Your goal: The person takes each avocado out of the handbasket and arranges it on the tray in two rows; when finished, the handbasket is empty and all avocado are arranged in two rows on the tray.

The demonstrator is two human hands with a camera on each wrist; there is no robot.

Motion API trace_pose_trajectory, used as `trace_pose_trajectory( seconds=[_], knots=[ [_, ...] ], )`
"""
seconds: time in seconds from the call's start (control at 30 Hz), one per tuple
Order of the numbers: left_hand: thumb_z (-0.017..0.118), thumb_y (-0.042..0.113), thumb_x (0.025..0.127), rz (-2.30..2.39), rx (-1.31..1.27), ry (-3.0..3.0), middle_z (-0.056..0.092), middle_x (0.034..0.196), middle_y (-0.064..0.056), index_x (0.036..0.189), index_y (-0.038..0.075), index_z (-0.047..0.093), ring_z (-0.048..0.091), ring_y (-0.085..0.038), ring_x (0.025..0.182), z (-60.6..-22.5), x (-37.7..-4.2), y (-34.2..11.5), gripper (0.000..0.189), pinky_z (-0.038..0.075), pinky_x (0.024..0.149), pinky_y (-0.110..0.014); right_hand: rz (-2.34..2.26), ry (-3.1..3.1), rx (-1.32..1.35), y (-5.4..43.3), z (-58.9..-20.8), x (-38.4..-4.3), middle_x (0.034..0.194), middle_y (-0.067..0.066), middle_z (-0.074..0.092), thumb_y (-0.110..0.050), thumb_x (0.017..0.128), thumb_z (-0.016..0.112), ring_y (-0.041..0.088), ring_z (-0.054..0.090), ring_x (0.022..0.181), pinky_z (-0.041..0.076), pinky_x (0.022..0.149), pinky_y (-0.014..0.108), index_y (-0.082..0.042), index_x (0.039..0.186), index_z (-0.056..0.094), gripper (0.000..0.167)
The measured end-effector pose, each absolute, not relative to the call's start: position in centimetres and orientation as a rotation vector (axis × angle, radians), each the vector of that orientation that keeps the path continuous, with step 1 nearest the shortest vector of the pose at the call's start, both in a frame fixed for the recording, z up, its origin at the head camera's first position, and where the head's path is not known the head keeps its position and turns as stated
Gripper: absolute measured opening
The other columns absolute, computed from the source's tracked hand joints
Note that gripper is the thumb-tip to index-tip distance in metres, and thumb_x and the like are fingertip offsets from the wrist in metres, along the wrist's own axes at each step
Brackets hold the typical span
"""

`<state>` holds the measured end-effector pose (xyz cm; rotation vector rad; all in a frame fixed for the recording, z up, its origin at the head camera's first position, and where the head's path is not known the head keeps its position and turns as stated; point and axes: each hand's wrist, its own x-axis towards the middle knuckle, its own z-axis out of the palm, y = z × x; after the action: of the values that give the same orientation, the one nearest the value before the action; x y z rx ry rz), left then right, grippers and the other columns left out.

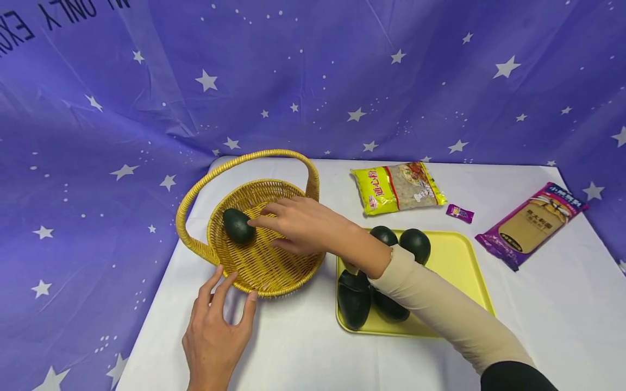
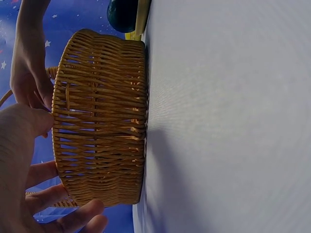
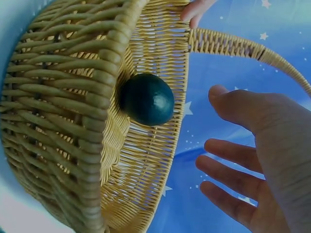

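A dark green avocado (image 1: 238, 226) lies inside a yellow wicker basket (image 1: 264, 266), against its left wall. Over the basket hangs my right hand (image 1: 299, 225), fingers loosely spread and nothing held. In the right wrist view, a gap separates that hand (image 3: 252, 160) from the avocado (image 3: 148, 99). My left hand (image 1: 215, 328) is at the near left of the basket, its fingertips right at the rim beside the handle's foot. The left wrist view shows its thumb (image 2: 39, 120) at the rim, with the other fingers apart along the basket's side.
Right of the basket, a yellow tray (image 1: 455, 260) bears several more avocados (image 1: 414, 245), partly hidden by my right forearm. Behind it lie a yellow food bag (image 1: 398, 187) and a small purple packet (image 1: 459, 213). A purple noodle pack (image 1: 530, 225) is farther right. The basket's tall handle (image 1: 264, 154) arches up.
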<state>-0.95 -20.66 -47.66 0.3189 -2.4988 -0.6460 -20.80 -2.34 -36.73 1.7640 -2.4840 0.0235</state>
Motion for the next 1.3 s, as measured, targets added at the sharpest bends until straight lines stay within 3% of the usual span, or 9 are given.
trace_pose_trajectory(
  seconds=[0.43, 0.8, 1.07, 1.3],
  knots=[
    [0.088, 0.041, 0.088, -0.643, 0.334, -2.51, 0.061, 0.155, 0.0, 0.134, 0.019, 0.076, 0.069, -0.031, 0.106, -47.7, -0.9, -20.8, 0.052, 0.058, 0.065, -0.06, -0.048, -2.575, 1.784, -4.9, -36.6, -21.8, 0.152, 0.004, 0.061, -0.04, 0.105, 0.071, 0.027, 0.061, 0.137, 0.053, 0.111, 0.044, -0.029, 0.16, 0.052, 0.059],
    [0.089, 0.041, 0.088, -0.653, 0.342, -2.516, 0.061, 0.155, -0.001, 0.134, 0.019, 0.075, 0.069, -0.031, 0.106, -47.6, -1.0, -20.8, 0.053, 0.058, 0.066, -0.06, -0.039, -2.652, 1.821, -6.9, -36.9, -22.8, 0.15, 0.004, 0.061, -0.044, 0.1, 0.077, 0.025, 0.066, 0.127, 0.057, 0.101, 0.043, -0.031, 0.162, 0.049, 0.069],
    [0.088, 0.041, 0.088, -0.65, 0.322, -2.512, 0.061, 0.155, 0.001, 0.134, 0.019, 0.075, 0.069, -0.03, 0.105, -47.6, -1.0, -20.7, 0.053, 0.058, 0.064, -0.058, -0.096, -2.723, 1.799, -7.6, -37.8, -23.9, 0.154, 0.004, 0.057, -0.044, 0.1, 0.078, 0.024, 0.061, 0.134, 0.05, 0.112, 0.042, -0.032, 0.165, 0.043, 0.075],
    [0.088, 0.041, 0.088, -0.643, 0.313, -2.504, 0.061, 0.155, 0.001, 0.134, 0.019, 0.075, 0.069, -0.03, 0.106, -47.6, -1.0, -20.8, 0.053, 0.058, 0.063, -0.058, -0.134, -2.731, 1.817, -8.5, -38.3, -24.5, 0.156, 0.006, 0.054, -0.046, 0.098, 0.08, 0.024, 0.064, 0.129, 0.053, 0.108, 0.041, -0.036, 0.168, 0.037, 0.082]
  ],
)
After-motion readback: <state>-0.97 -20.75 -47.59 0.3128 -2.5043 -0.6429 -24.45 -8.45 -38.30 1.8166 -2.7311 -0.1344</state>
